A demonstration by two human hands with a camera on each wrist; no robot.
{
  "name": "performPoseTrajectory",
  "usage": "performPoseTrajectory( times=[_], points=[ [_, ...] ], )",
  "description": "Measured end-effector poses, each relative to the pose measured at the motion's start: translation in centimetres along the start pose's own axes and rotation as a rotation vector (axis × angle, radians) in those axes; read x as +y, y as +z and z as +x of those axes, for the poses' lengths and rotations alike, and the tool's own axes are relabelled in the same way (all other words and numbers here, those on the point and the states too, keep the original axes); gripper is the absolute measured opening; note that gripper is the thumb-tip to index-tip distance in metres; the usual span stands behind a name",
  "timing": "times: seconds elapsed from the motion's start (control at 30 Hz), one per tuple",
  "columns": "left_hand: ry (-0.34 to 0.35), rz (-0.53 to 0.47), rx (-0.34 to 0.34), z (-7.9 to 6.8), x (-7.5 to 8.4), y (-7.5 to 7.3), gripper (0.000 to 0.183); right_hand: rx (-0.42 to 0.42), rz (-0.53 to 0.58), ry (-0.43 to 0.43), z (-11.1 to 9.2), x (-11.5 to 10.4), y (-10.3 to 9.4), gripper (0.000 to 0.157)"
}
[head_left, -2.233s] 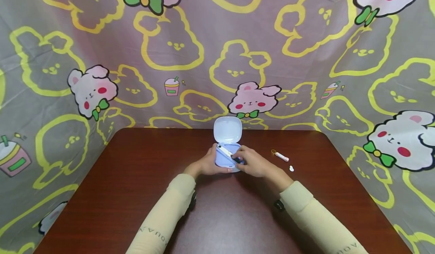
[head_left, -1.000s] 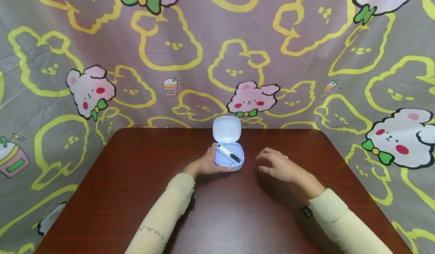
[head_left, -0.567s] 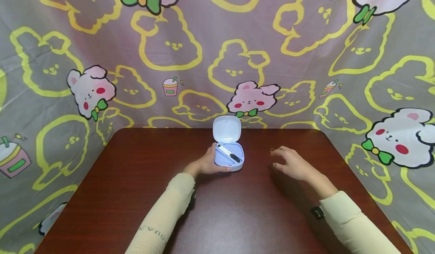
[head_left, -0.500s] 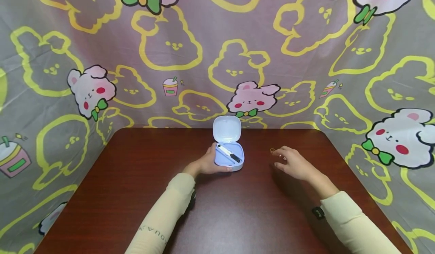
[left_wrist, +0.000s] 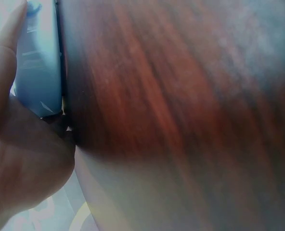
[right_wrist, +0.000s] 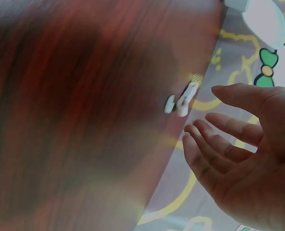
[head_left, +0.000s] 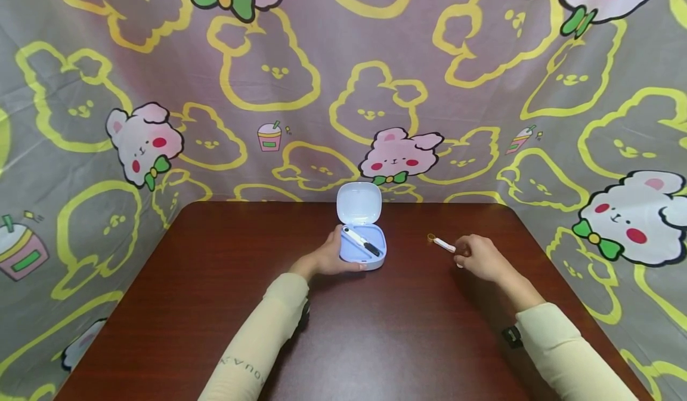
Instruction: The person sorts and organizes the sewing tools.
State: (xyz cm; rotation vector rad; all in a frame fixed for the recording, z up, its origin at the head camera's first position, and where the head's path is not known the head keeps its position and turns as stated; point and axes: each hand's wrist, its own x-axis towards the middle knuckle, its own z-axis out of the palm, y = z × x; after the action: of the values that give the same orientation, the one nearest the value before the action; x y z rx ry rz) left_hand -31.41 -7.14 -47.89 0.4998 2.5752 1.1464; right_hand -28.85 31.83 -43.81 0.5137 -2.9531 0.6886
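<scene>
An open light-blue case (head_left: 347, 253) stands near the far edge with its lid (head_left: 359, 203) up. My left hand (head_left: 325, 258) grips its left side, thumb along the front; in the left wrist view, the case wall (left_wrist: 39, 72) shows between thumb and fingers. Inside, a slim white tool with a black end (head_left: 360, 241) lies diagonally. My right hand (head_left: 483, 259) hovers at the right end of a white strip with a gold ring (head_left: 443, 244). The right wrist view shows this hand (right_wrist: 248, 149) with fingers spread loosely, apart from the strip (right_wrist: 186, 99) and a small white piece (right_wrist: 169, 104).
The dark red wooden table (head_left: 343, 341) has rounded far corners. Close behind and at both sides hangs a grey cloth (head_left: 322, 43) printed with yellow outlines and rabbits. Black bands (head_left: 512, 336) show by the sleeves.
My right hand has let go of the white tool, left inside the case, and moved right to beyond the strip, which shows again. My left hand has stayed on the case.
</scene>
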Motion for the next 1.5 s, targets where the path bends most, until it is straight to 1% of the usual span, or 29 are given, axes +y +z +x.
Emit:
performPoseTrajectory(
  times=[0.13,0.2,0.37,0.57,0.7,0.97,1.2,1.33,1.43,1.5],
  points=[
    [0.003,0.004,0.002,0.0,0.0,0.0,0.124,-0.005,-0.009,0.015,-0.2,0.9,0.3,0.021],
    [0.003,0.006,0.002,0.1,0.0,0.0,0.124,-0.013,-0.021,0.029,-0.2,1.2,0.4,0.022],
    [-0.001,0.005,-0.002,0.1,-0.1,0.0,0.125,-0.044,-0.030,0.112,-0.4,1.7,0.6,0.027],
    [-0.001,0.003,0.003,0.1,-0.1,0.1,0.125,-0.013,-0.043,0.225,-0.3,1.7,1.1,0.019],
    [-0.011,-0.007,0.000,0.1,-0.1,0.2,0.126,-0.025,-0.036,0.280,-0.3,1.6,1.2,0.016],
    [-0.030,0.000,-0.003,0.1,-0.1,0.1,0.127,-0.064,0.017,0.295,-0.1,1.3,1.1,0.014],
    [-0.013,-0.006,0.000,0.1,0.0,0.1,0.126,-0.069,0.071,0.322,-0.4,1.0,0.9,0.018],
    [-0.016,-0.003,-0.002,0.0,0.0,0.1,0.127,-0.052,0.155,0.333,-0.8,1.1,0.7,0.017],
    [-0.021,-0.008,-0.003,0.0,0.1,0.1,0.127,-0.036,0.233,0.343,-1.0,1.5,0.6,0.013],
    [-0.020,-0.010,-0.002,0.1,0.0,0.1,0.126,-0.025,0.257,0.349,-1.1,1.8,0.5,0.011]
  ],
)
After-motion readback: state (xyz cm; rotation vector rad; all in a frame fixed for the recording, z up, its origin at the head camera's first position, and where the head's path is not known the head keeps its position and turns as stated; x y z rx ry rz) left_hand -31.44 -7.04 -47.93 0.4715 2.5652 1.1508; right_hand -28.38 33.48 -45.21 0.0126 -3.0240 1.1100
